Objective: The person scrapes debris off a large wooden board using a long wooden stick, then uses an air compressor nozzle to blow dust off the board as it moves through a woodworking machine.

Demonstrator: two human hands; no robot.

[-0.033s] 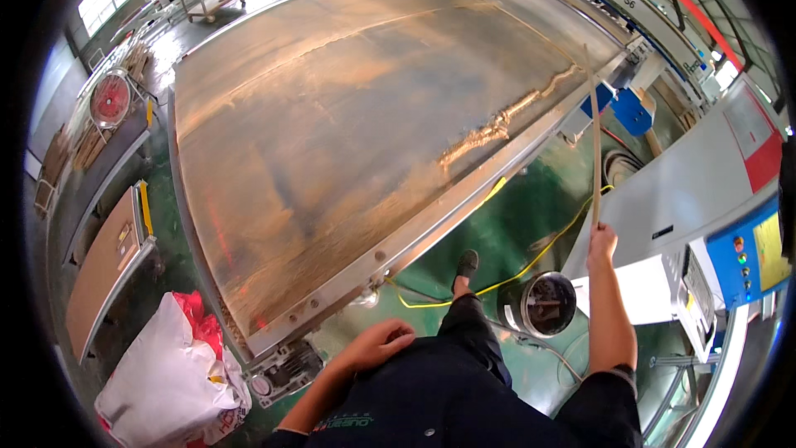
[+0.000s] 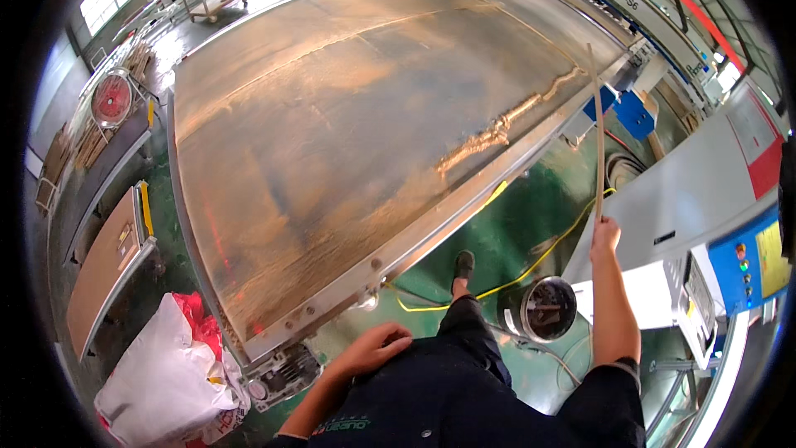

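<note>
Held out at the right, my right hand (image 2: 606, 236) is closed around the lower end of a long thin wooden strip (image 2: 600, 137). The strip points away from me, its far end near the right edge of a large machine table (image 2: 332, 149). Brown dust coats the table, and a ridge of sawdust (image 2: 497, 129) lies along its right side. My left hand (image 2: 380, 348) rests before my belly, fingers curled together, with nothing visible in it. A black bucket (image 2: 507, 312) with brown contents stands on the floor below my right hand.
A white sack (image 2: 162, 373) stands at the table's near left corner. To the right is a grey cabinet (image 2: 655, 199) with a blue control panel (image 2: 734, 261). A yellow cable (image 2: 543, 265) crosses the green floor. A round red fan (image 2: 112, 101) stands far left.
The view has shifted very slightly. My right hand and the wooden strip sit a touch higher and further right; both hands keep their shape.
</note>
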